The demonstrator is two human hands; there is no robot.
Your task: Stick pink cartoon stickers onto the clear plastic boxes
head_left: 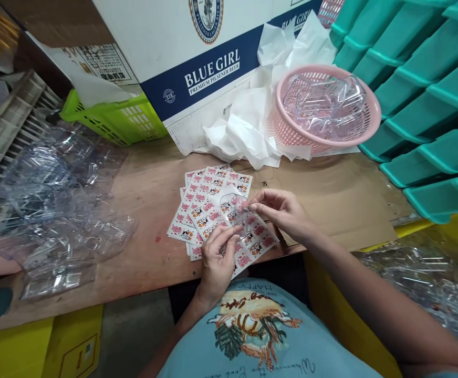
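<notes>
Clear, thin moulded plastic piece [226, 202]: between both hands, above the fanned, white paper sheets with pink-and-orange cartoon prints [197, 197]; contact with them cannot be confirmed.
Left hand [220, 252]: thumb and forefinger appear to grip the piece's near edge.
Right hand [278, 208]: thumb and forefinger are closed in a pinch at its right edge; whether on plastic or something thinner cannot be told.
Handling: steady edge support and light fingertip pressure should limit flexing and smudging.
Piece outline: transparent, lost against the print.
Heap of clear plastic parts [422, 286]: cut off at right.
</notes>
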